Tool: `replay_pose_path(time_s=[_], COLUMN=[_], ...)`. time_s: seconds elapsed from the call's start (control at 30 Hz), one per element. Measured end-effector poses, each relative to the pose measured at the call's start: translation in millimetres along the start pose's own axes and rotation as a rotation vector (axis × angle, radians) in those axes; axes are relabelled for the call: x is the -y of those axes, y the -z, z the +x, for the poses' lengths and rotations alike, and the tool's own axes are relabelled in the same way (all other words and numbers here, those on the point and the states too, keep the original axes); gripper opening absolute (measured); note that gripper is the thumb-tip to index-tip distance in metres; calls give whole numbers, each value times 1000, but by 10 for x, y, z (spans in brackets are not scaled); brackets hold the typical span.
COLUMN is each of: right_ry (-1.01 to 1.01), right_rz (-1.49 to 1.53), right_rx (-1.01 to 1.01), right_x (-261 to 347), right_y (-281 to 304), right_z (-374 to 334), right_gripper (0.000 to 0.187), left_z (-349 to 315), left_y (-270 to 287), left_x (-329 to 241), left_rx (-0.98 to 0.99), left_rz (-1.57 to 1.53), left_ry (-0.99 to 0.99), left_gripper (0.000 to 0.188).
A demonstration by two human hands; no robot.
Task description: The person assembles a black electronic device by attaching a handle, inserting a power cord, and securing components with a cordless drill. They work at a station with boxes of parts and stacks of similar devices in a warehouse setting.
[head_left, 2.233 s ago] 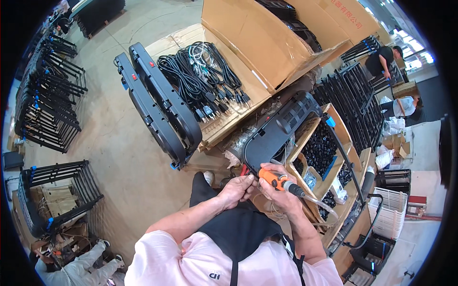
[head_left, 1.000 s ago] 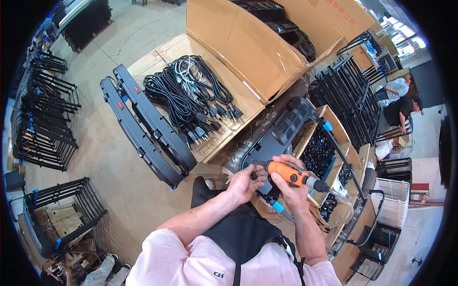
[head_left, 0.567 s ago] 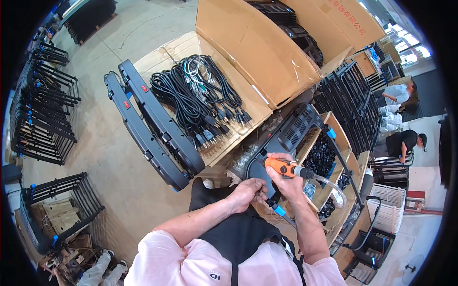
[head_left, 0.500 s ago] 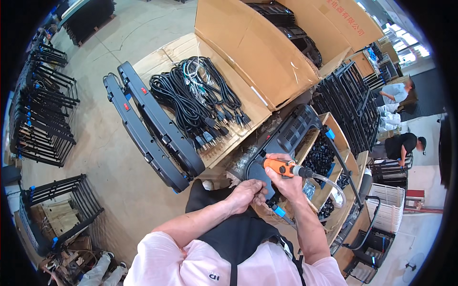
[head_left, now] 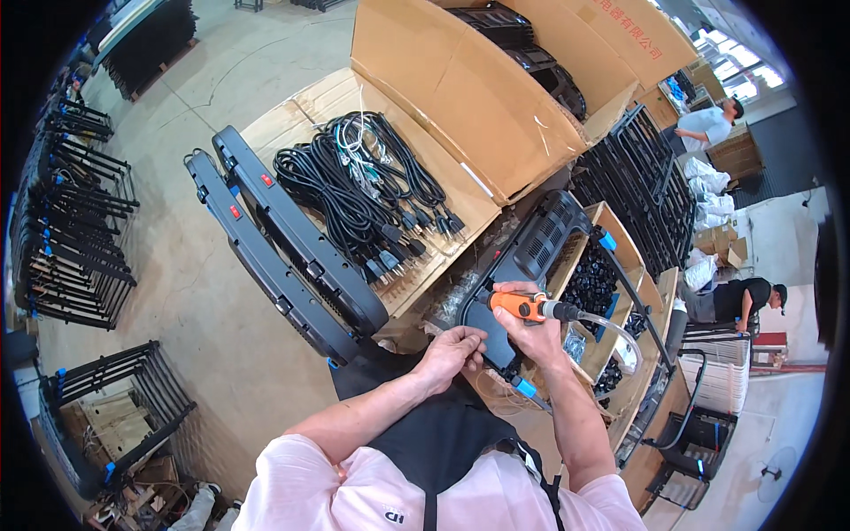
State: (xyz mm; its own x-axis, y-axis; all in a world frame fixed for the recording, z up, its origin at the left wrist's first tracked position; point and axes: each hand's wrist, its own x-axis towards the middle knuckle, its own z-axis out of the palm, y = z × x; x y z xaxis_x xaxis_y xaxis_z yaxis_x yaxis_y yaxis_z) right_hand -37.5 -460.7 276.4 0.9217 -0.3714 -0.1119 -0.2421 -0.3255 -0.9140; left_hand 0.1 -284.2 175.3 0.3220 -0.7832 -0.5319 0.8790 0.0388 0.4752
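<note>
My right hand (head_left: 531, 329) is wrapped around an orange air screwdriver (head_left: 516, 306), its clear hose (head_left: 611, 324) curving off to the right. The tool's front end is over a long black plastic housing (head_left: 551, 232) with a vented section, which lies in front of me. Close to the housing's near end, my left hand (head_left: 452, 354) has its fingers curled and pinched together. Anything between those fingertips is too small to make out. A tube with a blue clip (head_left: 524, 387) sticks out below the housing.
Two black housings with red switches (head_left: 292, 239) stand at the left, beside bundled black power cables (head_left: 341, 190) on cardboard. A large carton (head_left: 460, 97) rises behind. Wooden bins (head_left: 611, 274) of small black parts are at the right. Two co-workers (head_left: 744, 301) are farther right.
My left hand has drawn slightly left and up, a little away from the housing's near end. The right hand with the screwdriver stays almost in place. The co-workers have shifted.
</note>
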Motion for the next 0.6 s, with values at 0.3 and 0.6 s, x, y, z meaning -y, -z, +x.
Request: replay_pose_path(time_s=[0.3, 0.6], right_ry=[-52, 1], right_rz=[242, 280], right_rx=[-181, -222], right_x=[434, 345], right_y=[161, 764], right_z=[-305, -353], right_gripper=[55, 55], left_z=[338, 873], left_y=[46, -578], left_x=[-11, -212], left_rx=[-20, 31], left_rz=[-317, -590], left_ry=[92, 75], left_gripper=[24, 22])
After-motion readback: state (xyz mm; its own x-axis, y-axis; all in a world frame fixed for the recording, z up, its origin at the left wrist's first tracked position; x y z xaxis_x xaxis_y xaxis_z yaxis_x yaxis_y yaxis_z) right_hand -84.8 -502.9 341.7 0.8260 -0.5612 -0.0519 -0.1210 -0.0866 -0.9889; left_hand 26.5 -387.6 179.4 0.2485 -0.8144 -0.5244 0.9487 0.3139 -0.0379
